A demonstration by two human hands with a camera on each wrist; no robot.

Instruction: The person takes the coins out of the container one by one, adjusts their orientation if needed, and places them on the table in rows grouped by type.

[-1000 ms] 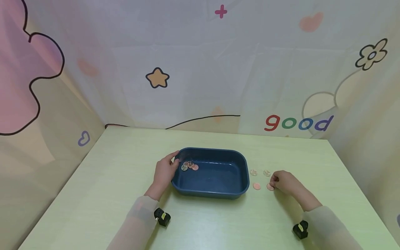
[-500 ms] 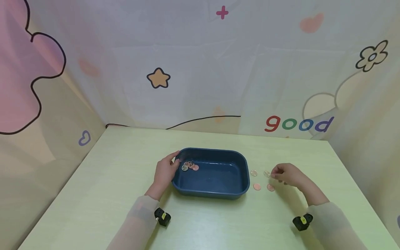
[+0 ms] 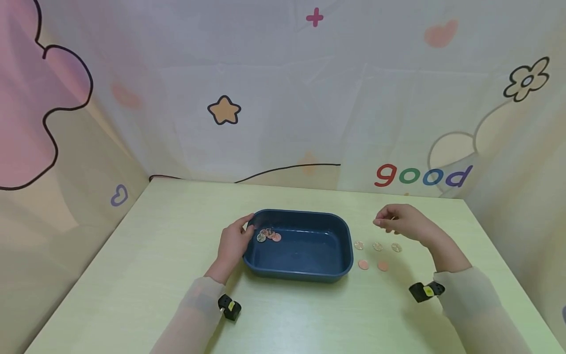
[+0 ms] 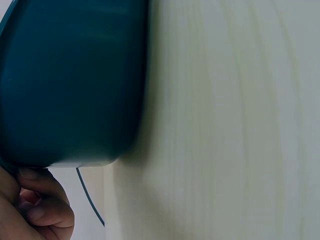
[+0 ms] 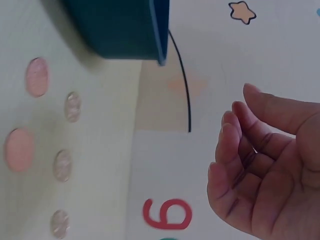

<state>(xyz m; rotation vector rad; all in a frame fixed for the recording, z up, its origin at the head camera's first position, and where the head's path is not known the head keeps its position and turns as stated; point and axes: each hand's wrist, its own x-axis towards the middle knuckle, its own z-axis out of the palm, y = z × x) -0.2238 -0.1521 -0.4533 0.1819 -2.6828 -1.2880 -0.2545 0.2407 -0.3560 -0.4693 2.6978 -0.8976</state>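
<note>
My left hand (image 3: 233, 244) holds the left rim of a dark blue rectangular tray (image 3: 300, 271), thumb over the edge and fingers outside. In the left wrist view, curled fingers (image 4: 50, 200) show at the tray's end. A small cluster of silver and copper-coloured coins (image 3: 270, 235) lies inside the tray at its left. Right of the tray, three pale silver coins (image 3: 378, 246) form a row, with two copper-coloured coins (image 3: 363, 265) in front. My right hand (image 3: 404, 221) hovers above and behind those coins, fingers loosely bent. The right wrist view shows nothing between its fingertips.
The pale wooden table (image 3: 300, 319) ends at a printed cloth backdrop (image 3: 283, 113) behind and at both sides. A black wrist camera (image 3: 230, 307) sits on the left sleeve, another camera (image 3: 426, 291) on the right.
My right hand has lifted from the copper-coloured coin and moved up and back, uncovering the rightmost silver coin. My left hand and the tray have stayed in place.
</note>
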